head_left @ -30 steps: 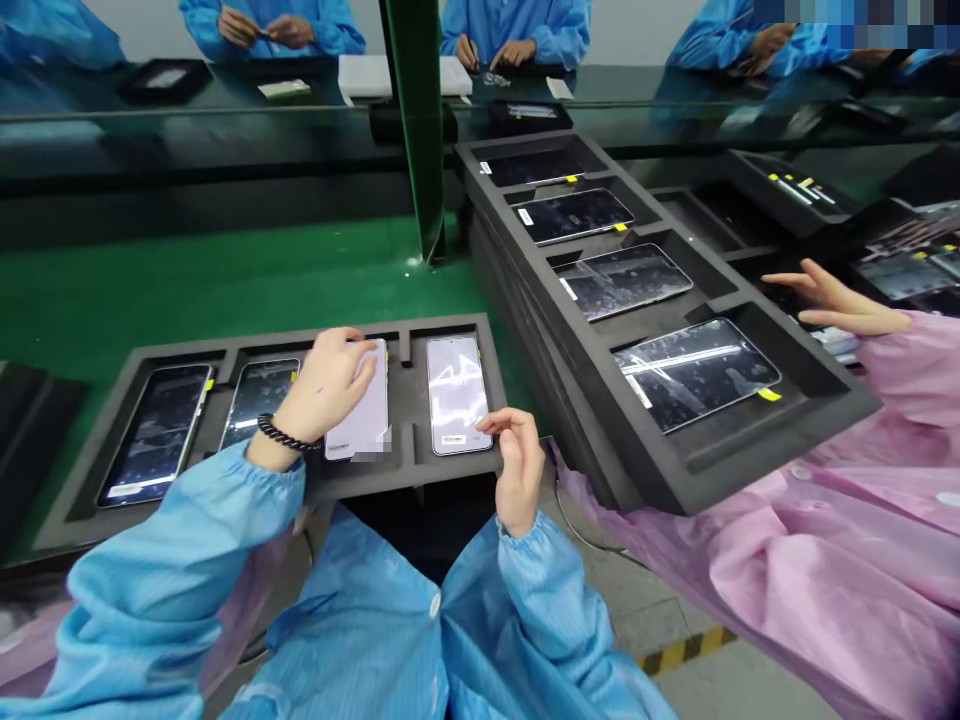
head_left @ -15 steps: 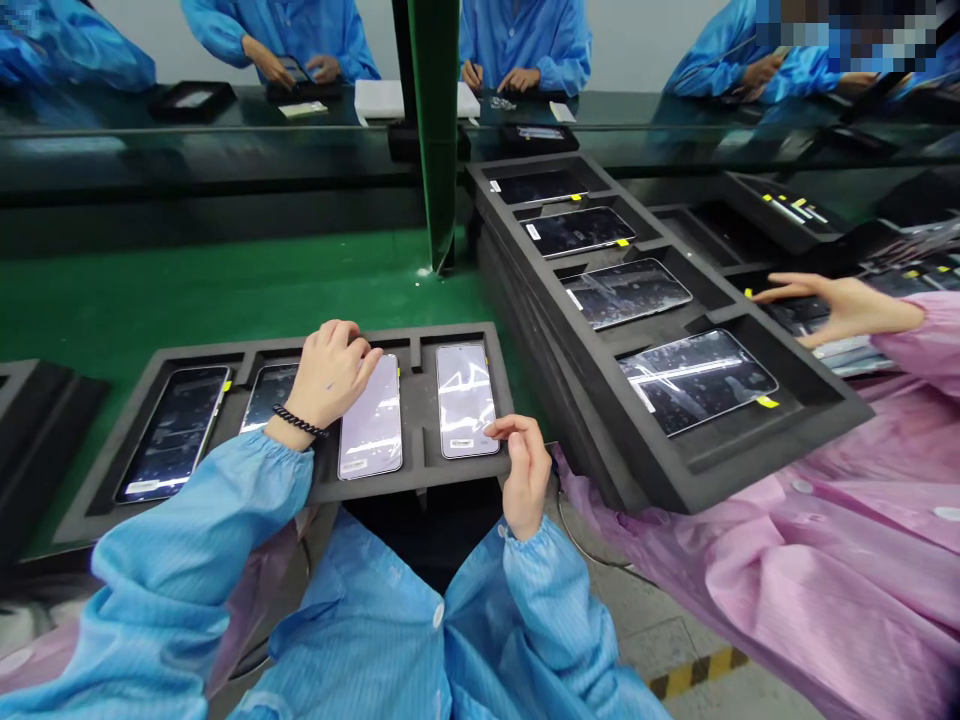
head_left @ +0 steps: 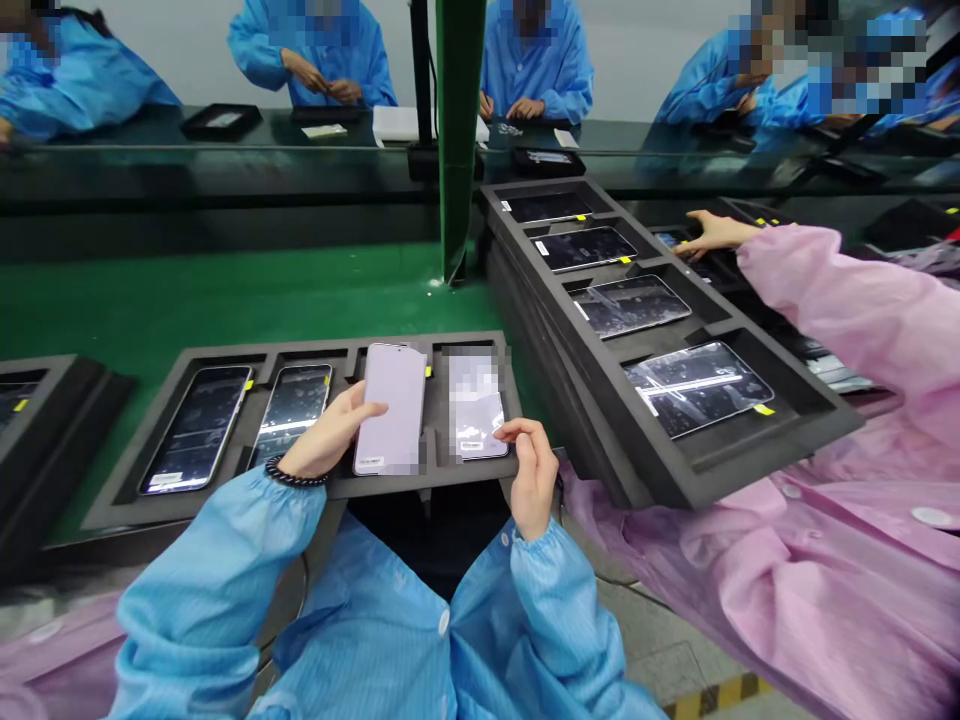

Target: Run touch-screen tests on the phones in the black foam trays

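Observation:
Several phones lie in the slots of a dark grey foam tray (head_left: 112,508) in front of me. My left hand (head_left: 330,435) is closed on the left edge of a phone with a pale screen (head_left: 390,405), its thumb over the front. That phone looks slightly raised from its slot. My right hand (head_left: 531,470) has half-curled fingers, with fingertips at the lower right corner of another pale-screened phone (head_left: 480,410) in the rightmost slot. Two dark-screened phones, the outer one (head_left: 196,430) and the inner one (head_left: 294,405), fill the slots on the left.
A stack of foam trays (head_left: 679,475) on the right holds dark phones with yellow tabs. A co-worker's hand (head_left: 712,235) in a pink sleeve reaches past it. More trays (head_left: 75,430) stand left. A green post (head_left: 456,150) rises behind; people in blue work across the bench.
My left hand has come down from above the third phone and now grips its left edge, lifting it slightly. My right hand stays by the rightmost phone. The pink-sleeved arm has reached farther away.

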Demonstrator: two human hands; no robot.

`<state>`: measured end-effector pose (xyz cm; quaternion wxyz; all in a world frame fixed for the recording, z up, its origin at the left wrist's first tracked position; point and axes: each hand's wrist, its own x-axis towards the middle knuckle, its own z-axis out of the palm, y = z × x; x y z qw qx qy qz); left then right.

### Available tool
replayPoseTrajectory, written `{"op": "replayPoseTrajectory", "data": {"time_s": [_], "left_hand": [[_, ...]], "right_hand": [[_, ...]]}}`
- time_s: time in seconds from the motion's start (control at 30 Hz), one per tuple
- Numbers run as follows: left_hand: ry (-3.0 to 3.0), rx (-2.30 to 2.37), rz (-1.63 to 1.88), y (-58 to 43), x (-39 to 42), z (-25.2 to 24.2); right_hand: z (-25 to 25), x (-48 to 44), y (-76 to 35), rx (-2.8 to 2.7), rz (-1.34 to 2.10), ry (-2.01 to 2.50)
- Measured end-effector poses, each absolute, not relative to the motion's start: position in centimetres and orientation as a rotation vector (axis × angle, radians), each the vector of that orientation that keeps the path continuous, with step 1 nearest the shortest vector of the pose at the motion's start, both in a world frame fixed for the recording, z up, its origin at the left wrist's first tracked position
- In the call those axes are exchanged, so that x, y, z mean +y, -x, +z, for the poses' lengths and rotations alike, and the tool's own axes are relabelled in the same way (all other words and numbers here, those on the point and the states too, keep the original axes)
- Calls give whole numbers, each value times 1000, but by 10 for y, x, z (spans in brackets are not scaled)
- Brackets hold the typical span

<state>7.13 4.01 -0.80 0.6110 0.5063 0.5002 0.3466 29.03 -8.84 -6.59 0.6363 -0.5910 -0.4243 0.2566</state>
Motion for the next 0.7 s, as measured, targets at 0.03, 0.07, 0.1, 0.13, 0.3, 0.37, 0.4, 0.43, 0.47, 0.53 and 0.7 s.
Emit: {"op": "replayPoseTrajectory", "data": {"time_s": [0.03,0.07,0.1,0.13,0.3,0.37,0.4,0.43,0.47,0.53,0.7], "left_hand": [[-1118,1140,790,-72,38,-10],[-1069,1127,796,-72,36,-10],[-1021,1116,814,-72,36,-10],[-974,1104,838,-72,35,-9],[-750,998,957,-77,3,2],[-641,922,986,-80,-18,4],[-587,881,980,-82,-29,5],[-533,841,965,-83,-39,6],[-485,806,938,-84,-47,8],[-421,745,892,-84,-62,11],[-345,565,742,-76,-88,8]], "right_hand": [[-65,-88,-290,-970,587,1353],[-63,-87,-291,-972,589,1355],[-60,-87,-291,-975,595,1356],[-57,-87,-291,-981,604,1354],[-34,-88,-291,-1053,679,1318],[-22,-89,-287,-1109,714,1288],[-16,-90,-284,-1148,734,1269],[-10,-90,-281,-1194,754,1249],[-4,-90,-278,-1246,770,1231],[6,-88,-271,-1361,771,1215],[25,-80,-254,-1596,432,1354]]}}
